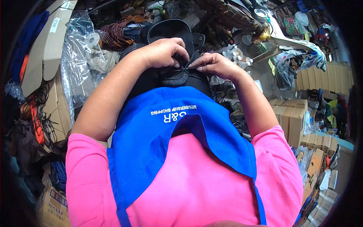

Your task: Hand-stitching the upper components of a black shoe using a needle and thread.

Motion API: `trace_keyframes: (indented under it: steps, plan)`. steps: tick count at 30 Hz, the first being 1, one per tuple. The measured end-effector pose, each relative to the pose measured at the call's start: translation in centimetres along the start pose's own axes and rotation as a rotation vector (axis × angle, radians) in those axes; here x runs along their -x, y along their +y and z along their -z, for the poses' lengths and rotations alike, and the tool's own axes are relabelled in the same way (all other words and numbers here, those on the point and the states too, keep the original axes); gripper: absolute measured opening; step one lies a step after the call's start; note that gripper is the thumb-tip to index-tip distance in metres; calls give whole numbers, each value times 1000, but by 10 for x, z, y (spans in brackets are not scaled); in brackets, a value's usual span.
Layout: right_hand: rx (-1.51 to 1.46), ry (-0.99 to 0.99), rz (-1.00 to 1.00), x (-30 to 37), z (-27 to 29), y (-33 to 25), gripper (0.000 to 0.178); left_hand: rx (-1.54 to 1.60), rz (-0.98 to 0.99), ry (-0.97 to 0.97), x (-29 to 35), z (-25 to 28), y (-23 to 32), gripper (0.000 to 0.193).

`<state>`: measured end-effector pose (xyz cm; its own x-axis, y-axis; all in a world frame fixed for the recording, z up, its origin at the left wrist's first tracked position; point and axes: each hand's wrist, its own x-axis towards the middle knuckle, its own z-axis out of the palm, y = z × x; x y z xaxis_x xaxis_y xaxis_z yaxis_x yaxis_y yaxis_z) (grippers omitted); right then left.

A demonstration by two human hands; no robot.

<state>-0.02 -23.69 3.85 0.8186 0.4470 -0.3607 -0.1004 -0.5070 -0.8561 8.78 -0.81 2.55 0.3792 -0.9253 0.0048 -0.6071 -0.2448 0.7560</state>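
Note:
A black leather-like piece [190, 39] lies over my dark-clad lap, its wide rounded opening at the far end and a small tab [199, 40] with a hole on its right side. Toward me it ends in a thick, ribbed, curved edge [176, 80]. My left hand [166, 52] is closed over its left side, fingers curled and thumb tucked in; what they grip is hidden. From the right, my right hand [217, 65] pinches a thin pale strand [192, 68], thread or needle, which crosses the piece between both hands.
A blue apron [151, 125] covers my front. Left are clear plastic sheeting [81, 56], a tall cardboard piece [41, 53] and coiled brown cords [115, 34]. Small bottles [238, 56] crowd the right, near a metal frame [278, 41], with stacked cardboard boxes [291, 117] nearer me.

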Motion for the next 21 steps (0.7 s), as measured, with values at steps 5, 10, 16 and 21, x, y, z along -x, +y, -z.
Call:
trace_keyframes:
  steps: [5,10,16,21]
  plan:
    - [-15,19,-28,-6,-5,2,24,-5,-6,28,1,-1,-1,33]
    - [245,365,151,-8,-39,-4,17,-79,14,243,10,-12,8,36]
    - [480,449,268,9,-48,-7,23,-170,9,591,51,-23,10,37]
    - [723,531,262,22,-69,-3,37,-22,207,548,83,-46,34,41]
